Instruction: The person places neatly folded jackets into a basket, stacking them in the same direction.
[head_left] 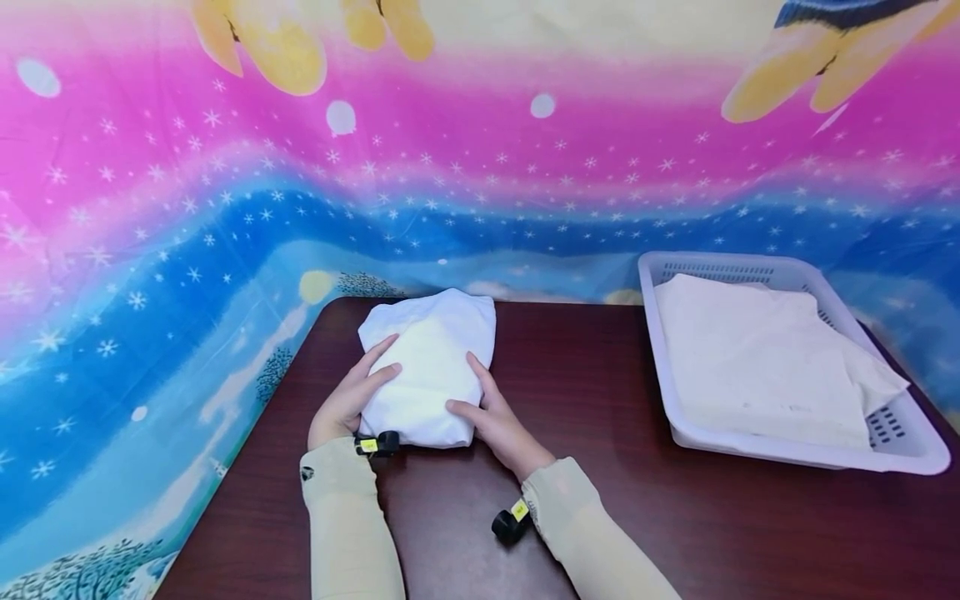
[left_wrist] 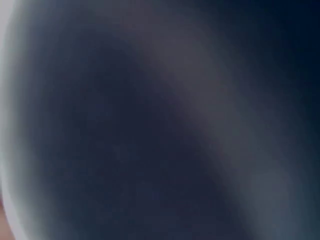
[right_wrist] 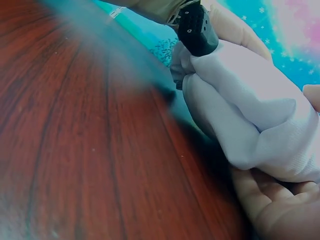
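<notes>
A white folded cloth (head_left: 427, 375), thick and soft-looking, is between both hands toward the left back of the table. My left hand (head_left: 348, 404) grips its left side, with the thumb on top. On the opposite side my right hand (head_left: 506, 425) holds it, thumb on the upper face. In the right wrist view, that right hand (right_wrist: 285, 215) has its fingers curled beneath the cloth (right_wrist: 250, 115), whose folded layers show at the end. The left wrist view is dark and blurred, so nothing can be made out there.
A pale plastic basket (head_left: 660, 367) with slotted walls stands at the right, holding another white cloth (head_left: 757, 367) that hangs over its right rim. The dark red-brown table (head_left: 585, 400) meets a colourful snowflake-patterned curtain (head_left: 525, 175) behind.
</notes>
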